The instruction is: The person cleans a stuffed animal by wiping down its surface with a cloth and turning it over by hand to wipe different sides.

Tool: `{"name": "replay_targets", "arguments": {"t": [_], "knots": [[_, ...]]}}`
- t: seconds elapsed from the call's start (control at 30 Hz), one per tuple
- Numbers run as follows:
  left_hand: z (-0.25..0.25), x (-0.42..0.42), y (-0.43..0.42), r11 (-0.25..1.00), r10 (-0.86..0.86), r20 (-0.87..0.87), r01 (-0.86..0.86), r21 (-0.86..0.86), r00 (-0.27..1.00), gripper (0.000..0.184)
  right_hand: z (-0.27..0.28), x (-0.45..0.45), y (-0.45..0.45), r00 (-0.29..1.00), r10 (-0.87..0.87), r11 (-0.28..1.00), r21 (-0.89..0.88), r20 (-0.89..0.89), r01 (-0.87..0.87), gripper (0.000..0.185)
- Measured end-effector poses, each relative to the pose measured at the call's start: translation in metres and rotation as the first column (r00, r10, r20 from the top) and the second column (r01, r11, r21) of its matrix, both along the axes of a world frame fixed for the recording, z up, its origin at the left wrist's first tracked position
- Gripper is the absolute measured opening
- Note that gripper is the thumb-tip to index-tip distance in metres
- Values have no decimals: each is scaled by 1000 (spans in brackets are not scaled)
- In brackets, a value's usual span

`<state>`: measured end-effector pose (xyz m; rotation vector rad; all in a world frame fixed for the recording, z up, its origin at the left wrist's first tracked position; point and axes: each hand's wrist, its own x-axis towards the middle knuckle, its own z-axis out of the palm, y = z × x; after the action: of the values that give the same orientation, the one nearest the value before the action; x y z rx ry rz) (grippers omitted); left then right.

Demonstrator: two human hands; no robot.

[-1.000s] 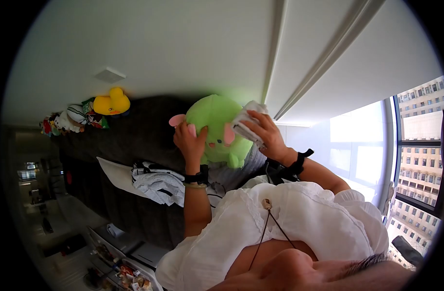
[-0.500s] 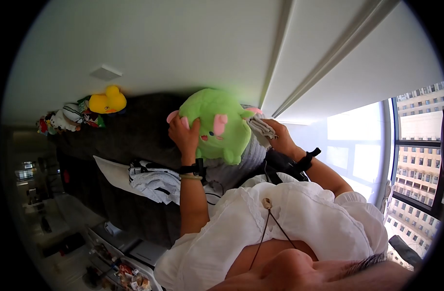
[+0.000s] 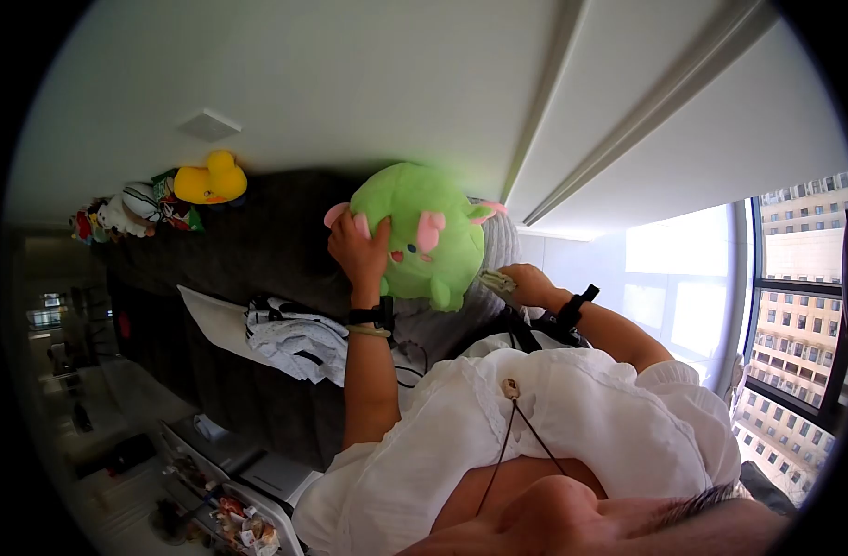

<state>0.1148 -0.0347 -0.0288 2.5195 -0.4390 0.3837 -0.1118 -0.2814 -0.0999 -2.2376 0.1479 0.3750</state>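
A round green plush toy (image 3: 414, 199) with pink ears and a small face rests on the dark sofa against the wall. My left hand (image 3: 357, 250) grips its left side, fingers and thumb pressed into the fabric by a pink ear. To the toy's right, my right hand (image 3: 532, 285) is closed on a folded grey cloth (image 3: 498, 282), held low and close to the toy. A grey ribbed fabric (image 3: 503, 243) lies behind and below the toy, partly hidden by it.
Along the dark sofa (image 3: 285, 218) sit a yellow duck plush (image 3: 211, 179) and several small toys (image 3: 127, 211). A grey-and-black garment (image 3: 294, 343) lies on a white board (image 3: 211, 320). A cart with small items (image 3: 243, 524) stands lower left. A window (image 3: 794, 315) is at right.
My right hand has moved down, and the cloth now sits lower beside the toy. The toy and my left hand have shifted slightly right in view.
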Motion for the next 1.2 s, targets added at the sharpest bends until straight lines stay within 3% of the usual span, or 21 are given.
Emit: {"name": "replay_targets", "arguments": {"t": [0.07, 0.17, 0.27, 0.4, 0.47, 0.53, 0.67, 0.73, 0.77, 0.8, 0.87, 0.9, 0.93, 0.97, 1.03, 1.07, 1.1, 1.13, 1.17, 1.2], "knots": [[-4, 0, -1, 1000, -10, 29, 10, -12, 1000, 69, 28, 3, -4, 964, -178, 982, 93, 197, 162, 36], [-7, -3, -7, 999, 9, 42, -8, -38, 999, 68, 82, 33, 7, 821, -209, 978, 123, 531, 169, 43], [-7, -1, -9, 998, 7, 7, -7, -59, 1000, 67, 82, 52, 33, 775, -52, 995, -32, 629, 93, 54], [-4, -1, -8, 999, -10, -31, 9, -41, 999, 68, 16, 38, 58, 838, 236, 964, -226, 492, -139, 52], [2, -4, -8, 1000, -30, -88, 29, -12, 996, 68, 1, 25, 52, 958, 190, 979, -121, 216, -167, 45], [-5, -6, -5, 998, -60, 58, 62, -28, 997, 67, -10, 21, 35, 978, 191, 980, -38, -79, -194, 33], [38, -41, -3, 988, -75, 396, 123, -97, 915, 65, 27, 15, 5, 993, -4, 969, 244, -122, 34, 36], [33, -79, 1, 889, -276, 111, 297, -347, 955, 66, 62, 18, 8, 982, -147, 817, 545, -118, 188, 33], [39, -98, -6, 778, -434, -38, 354, -519, 900, 66, 81, 21, 13, 967, -214, 696, 674, -136, 249, 32], [47, -117, -16, 640, -593, -146, 354, -682, 792, 66, 107, 26, 23, 968, -198, 656, 712, -157, 249, 37], [54, -148, -34, 726, -586, -25, 511, -461, 810, 69, 145, 32, 40, 943, -119, 586, 745, -311, 319, 42], [50, -153, -35, 767, -557, -23, 503, -397, 830, 68, 152, 34, 45, 921, -73, 552, 753, -384, 358, 44], [42, -158, -34, 805, -527, -22, 491, -332, 849, 67, 149, 36, 48, 904, -41, 640, 684, -426, 351, 46], [34, -160, -32, 838, -499, -18, 477, -266, 866, 67, 145, 37, 47, 929, 11, 620, 731, -371, 285, 46], [9, -156, -13, 738, -502, -141, 338, -584, 853, 68, 134, 43, 37, 961, 107, 566, 810, -255, 152, 46], [-1, -154, -1, 657, -515, -196, 238, -715, 834, 69, 130, 46, 29, 973, 73, 582, 802, -218, 136, 44], [2, -149, 9, 645, -437, -124, 214, -733, 891, 66, 119, 49, 25, 983, -59, 658, 733, -176, 171, 42], [11, -141, 16, 631, -350, -56, 191, -752, 935, 63, 114, 53, 23, 987, -158, 852, 501, -28, 151, 49], [20, -132, 19, 614, -256, 13, 173, -770, 967, 60, 111, 57, 22, 968, -202, 961, 220, 150, 166, 57], [28, -121, 17, 660, -228, 112, 238, -713, 967, 62, 114, 62, 26, 934, -167, 985, 87, 317, 146, 64]]}}
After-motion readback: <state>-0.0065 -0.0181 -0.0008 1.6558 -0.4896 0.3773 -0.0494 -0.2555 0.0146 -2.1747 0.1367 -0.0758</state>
